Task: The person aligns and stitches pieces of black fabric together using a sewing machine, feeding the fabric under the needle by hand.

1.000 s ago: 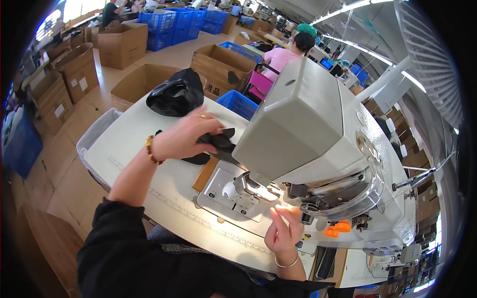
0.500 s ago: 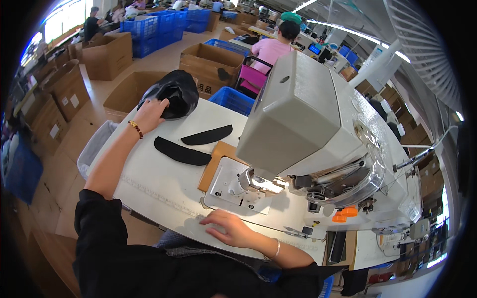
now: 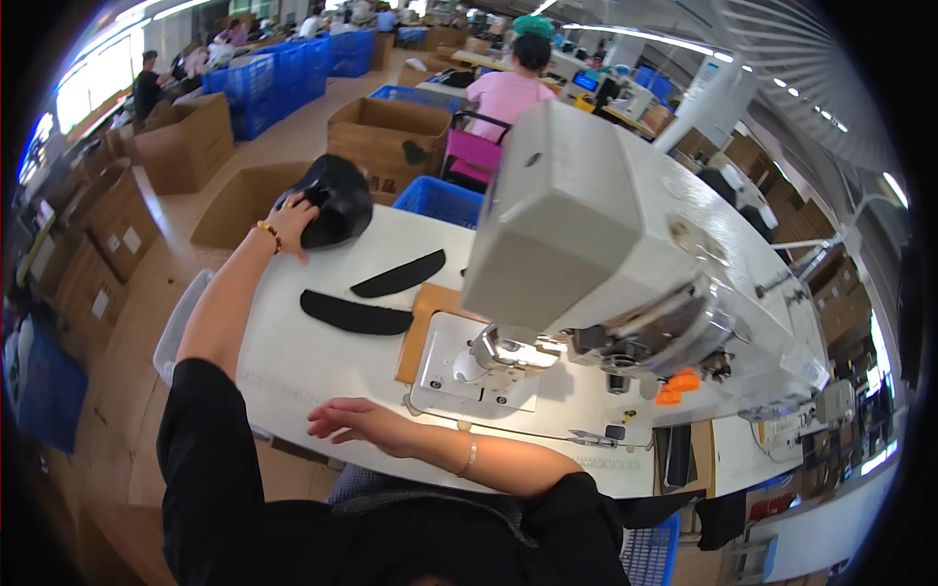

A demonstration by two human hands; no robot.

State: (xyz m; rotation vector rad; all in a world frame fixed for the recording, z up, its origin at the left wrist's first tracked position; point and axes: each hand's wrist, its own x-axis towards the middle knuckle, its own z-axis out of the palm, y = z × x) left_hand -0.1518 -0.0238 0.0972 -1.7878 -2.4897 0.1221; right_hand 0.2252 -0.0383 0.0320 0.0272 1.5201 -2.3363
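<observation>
At the far left corner of the white sewing table (image 3: pixel 283 356), my left hand (image 3: pixel 291 225) lies against a glossy black rounded bundle (image 3: pixel 337 205), fingers spread and thumb apart. Whether the bundle is a bag or a cap, I cannot tell. Over the table's near edge hovers my right hand (image 3: pixel 366 425), fingers loosely stretched and holding nothing. Two black crescent-shaped fabric pieces (image 3: pixel 401 273) lie flat between my hands, left of the sewing machine (image 3: pixel 567 215). The machine's lit needle area stands right of them, beside a brown board (image 3: pixel 418 327).
Small snips (image 3: pixel 593 439) lie on the table below the machine head. Past the far edge stand an open carton (image 3: pixel 244 195) and a blue crate (image 3: pixel 440 200). A person in pink (image 3: pixel 508 98) sits beyond. Orange knobs (image 3: pixel 676 386) stick out under the machine.
My right hand has moved left along the near edge. The left hand's fingers have spread on the black bundle, which looks rounder with its folded opening out of sight. My view has shifted slightly.
</observation>
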